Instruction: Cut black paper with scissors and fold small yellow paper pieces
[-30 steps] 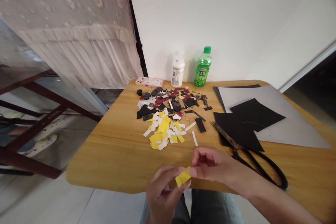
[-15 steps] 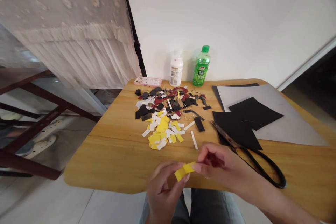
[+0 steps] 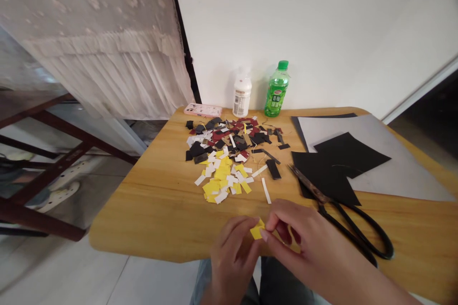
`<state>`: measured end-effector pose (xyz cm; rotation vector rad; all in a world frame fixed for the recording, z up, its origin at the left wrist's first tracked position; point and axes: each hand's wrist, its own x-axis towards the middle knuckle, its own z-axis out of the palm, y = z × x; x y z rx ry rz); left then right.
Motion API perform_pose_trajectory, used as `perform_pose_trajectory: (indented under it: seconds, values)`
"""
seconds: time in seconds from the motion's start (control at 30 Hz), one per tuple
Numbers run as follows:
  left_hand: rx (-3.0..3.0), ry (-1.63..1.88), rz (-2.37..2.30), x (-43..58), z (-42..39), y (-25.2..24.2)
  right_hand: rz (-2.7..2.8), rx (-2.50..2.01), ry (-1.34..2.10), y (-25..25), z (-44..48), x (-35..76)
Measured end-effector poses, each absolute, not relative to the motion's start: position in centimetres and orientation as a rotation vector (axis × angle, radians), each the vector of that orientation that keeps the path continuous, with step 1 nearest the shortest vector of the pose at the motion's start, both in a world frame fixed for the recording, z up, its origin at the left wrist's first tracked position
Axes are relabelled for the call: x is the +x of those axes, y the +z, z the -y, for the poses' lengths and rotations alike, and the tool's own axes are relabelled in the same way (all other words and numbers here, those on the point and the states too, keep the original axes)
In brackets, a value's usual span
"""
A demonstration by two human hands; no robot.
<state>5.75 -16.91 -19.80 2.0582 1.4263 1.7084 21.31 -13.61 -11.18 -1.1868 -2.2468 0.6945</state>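
A strip of yellow paper (image 3: pixel 257 230) is pinched between my left hand (image 3: pixel 232 257) and my right hand (image 3: pixel 296 233), and part of it is hidden behind my fingers. Both hands hold it just above the front edge of the wooden table (image 3: pixel 150 214). Beyond them lies a heap of small cut paper scraps (image 3: pixel 222 162) in yellow, white, black and dark red. A pair of black-handled scissors (image 3: pixel 338 212) lies close to the right of my right hand, its blades resting on black paper sheets (image 3: pixel 332 167).
A grey sheet (image 3: pixel 375 138) lies under the black paper at the table's right. A white bottle (image 3: pixel 242 97), a green drink bottle (image 3: pixel 276 91) and a pink phone (image 3: pixel 202 110) stand along the wall. A lace curtain (image 3: pixel 96 43) hangs at the left.
My hands have come closer together and the yellow strip now looks shorter, mostly covered by my fingers. My left hand has moved to the right.
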Motion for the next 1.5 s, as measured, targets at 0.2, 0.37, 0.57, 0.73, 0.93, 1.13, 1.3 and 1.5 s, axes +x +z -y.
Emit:
perform_pose_trajectory:
  seconds: [0.2, 0.37, 0.57, 0.73, 0.93, 1.13, 1.3, 1.5]
  values:
    - [2.011, 1.677, -1.436, 5.6, 17.1, -19.7, 2.290, -1.133, 0.615, -11.3, 13.6, 21.5]
    - [1.940, 1.669, -1.448, 5.6, 17.0, -19.4, 2.240, -1.137, 0.744, -11.2, 13.4, 21.9]
    - [1.904, 1.681, -1.454, 5.9, 16.9, -19.4, 2.203, -1.148, 0.854, -10.5, 13.5, 22.4]
    - [1.911, 1.656, -1.428, 5.7, 17.0, -19.5, 2.311, -1.130, 0.736, -11.3, 13.4, 21.6]
    - [1.882, 1.657, -1.393, 5.5, 17.1, -19.7, 2.099, -1.228, 1.202, -11.5, 13.0, 22.3]
    - [1.841, 1.690, -1.356, 5.5, 17.0, -19.0, 1.661, -1.257, 1.642, -13.3, 12.5, 23.4]
    - [1.761, 1.688, -1.369, 5.4, 17.1, -18.5, 1.558, -1.187, 1.757, -14.8, 12.8, 22.9]
    - [1.718, 1.694, -1.306, 5.3, 17.0, -18.5, 1.533, -1.195, 1.773, -14.7, 12.8, 22.5]
